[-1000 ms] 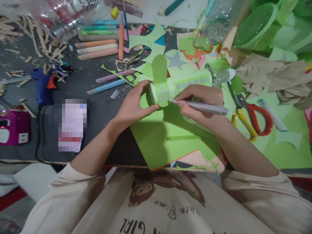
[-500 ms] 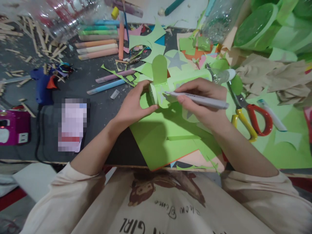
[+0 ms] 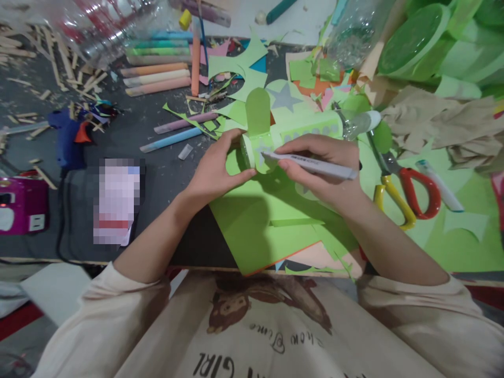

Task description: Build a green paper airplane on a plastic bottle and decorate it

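Observation:
A plastic bottle (image 3: 309,127) wrapped in light green paper lies on its side, its capped neck to the right. My left hand (image 3: 220,165) grips its base end between thumb and fingers. In my right hand (image 3: 328,163) is a grey marker (image 3: 315,166), its tip touching a grey star on a rounded green paper flap (image 3: 268,160) near the base. A second rounded flap (image 3: 258,110) stands up on the far side. Grey dots run along the bottle's wrapped side. Behind it lies a green paper piece with a larger grey star (image 3: 285,98).
Red and yellow scissors (image 3: 419,194) lie right of my right hand, beside a white marker (image 3: 440,186). Left are a phone (image 3: 117,202), a blue glue gun (image 3: 69,139) and a purple box (image 3: 24,205). Several markers (image 3: 157,73), paper scraps and crumpled brown paper (image 3: 433,126) lie around.
My right hand and the marker have shifted slightly left and down, with the tip still at the star. More of the grey dots shows now. My left hand keeps its hold.

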{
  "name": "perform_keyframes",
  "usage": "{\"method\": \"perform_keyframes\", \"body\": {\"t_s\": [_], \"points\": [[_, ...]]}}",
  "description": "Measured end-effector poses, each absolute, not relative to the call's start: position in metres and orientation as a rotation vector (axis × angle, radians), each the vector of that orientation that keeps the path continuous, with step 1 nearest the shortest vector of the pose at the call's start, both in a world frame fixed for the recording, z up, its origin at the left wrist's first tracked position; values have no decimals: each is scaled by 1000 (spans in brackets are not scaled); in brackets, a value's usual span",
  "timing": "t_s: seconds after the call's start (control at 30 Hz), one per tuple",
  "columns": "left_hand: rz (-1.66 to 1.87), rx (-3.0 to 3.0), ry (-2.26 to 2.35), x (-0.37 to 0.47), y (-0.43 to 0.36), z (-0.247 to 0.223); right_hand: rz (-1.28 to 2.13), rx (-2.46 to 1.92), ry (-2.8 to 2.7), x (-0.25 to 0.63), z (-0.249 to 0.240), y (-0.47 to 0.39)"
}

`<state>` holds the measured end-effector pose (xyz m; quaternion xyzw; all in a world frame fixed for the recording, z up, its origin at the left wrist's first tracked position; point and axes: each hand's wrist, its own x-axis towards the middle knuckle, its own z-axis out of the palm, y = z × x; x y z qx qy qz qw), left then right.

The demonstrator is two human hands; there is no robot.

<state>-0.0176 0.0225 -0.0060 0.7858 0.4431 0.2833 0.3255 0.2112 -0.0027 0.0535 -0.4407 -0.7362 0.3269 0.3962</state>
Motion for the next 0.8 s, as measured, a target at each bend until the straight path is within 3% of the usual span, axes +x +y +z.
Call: {"method": "perform_keyframes", "body": {"t_s": [0.8], "points": [[730, 2049, 1176, -16, 22, -4, 815, -1114, -1830, 211, 53, -2]]}}
